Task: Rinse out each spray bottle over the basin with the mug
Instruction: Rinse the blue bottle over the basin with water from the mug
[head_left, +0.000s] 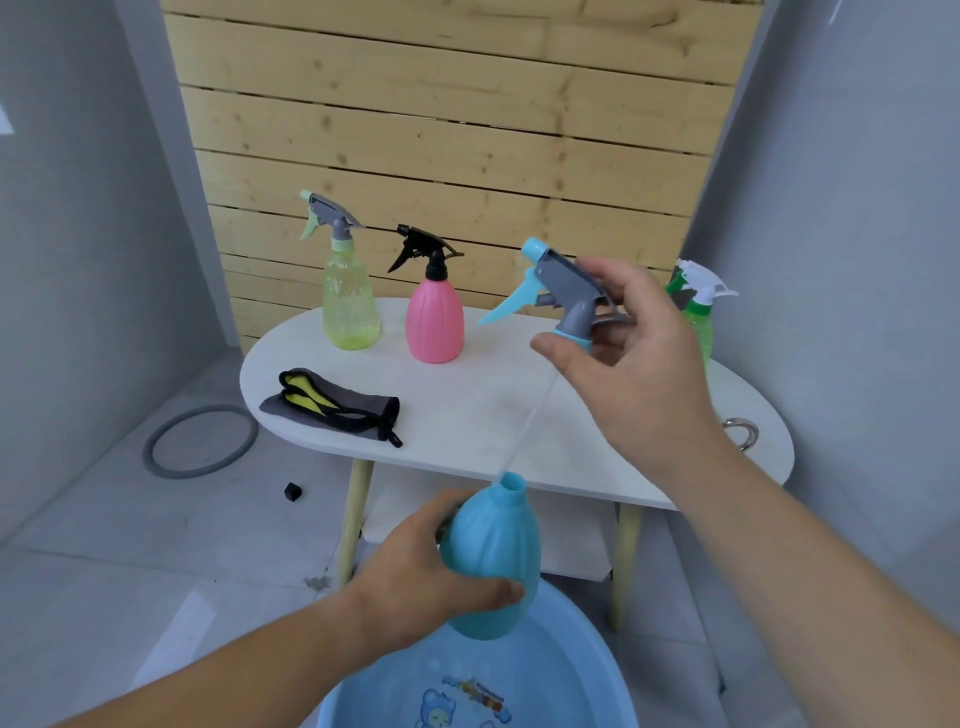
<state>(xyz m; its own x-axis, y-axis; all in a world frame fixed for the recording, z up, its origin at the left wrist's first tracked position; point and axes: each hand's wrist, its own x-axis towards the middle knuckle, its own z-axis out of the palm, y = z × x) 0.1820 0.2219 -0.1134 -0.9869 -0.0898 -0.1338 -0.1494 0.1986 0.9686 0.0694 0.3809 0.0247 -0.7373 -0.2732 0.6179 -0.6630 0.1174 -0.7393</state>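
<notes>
- Hands well apart: left hand (431, 577) low, right hand (634, 358) raised above the surface (467, 431).
- Left hand grips the blue bottle (491, 556) round its belly, thumb across the front. Bottle is tilted, neck open and pointing up and away, bottom hanging over the blue basin (587, 639).
- Basin sits on the floor in front of the surface, cartoon print on its bottom.
- Right hand pinches the blue-and-grey sprayer head (561, 291) at its collar, thumb below, fingers over the back. Head is off the bottle, nozzle and trigger pointing left.
- Thin clear dip tube (530, 415) runs from the head down to the bottle neck. Cannot tell if its end is inside.
- Standing on the surface with sprayers on: yellow-green bottle (349, 306) at the left, pink bottle (434, 322) just beside it, green bottle (698, 322) at the right, partly hidden by the right hand.
- Grey cloth (332, 405) with yellow and black trim lies folded near the surface's left front edge.
- Metal loop (743, 431) shows at the right end, beside the right forearm; cannot tell what it belongs to.
- Floor left of the surface: grey ring (200, 441), small black piece (293, 491).
- Wooden slat wall (447, 130) behind.
</notes>
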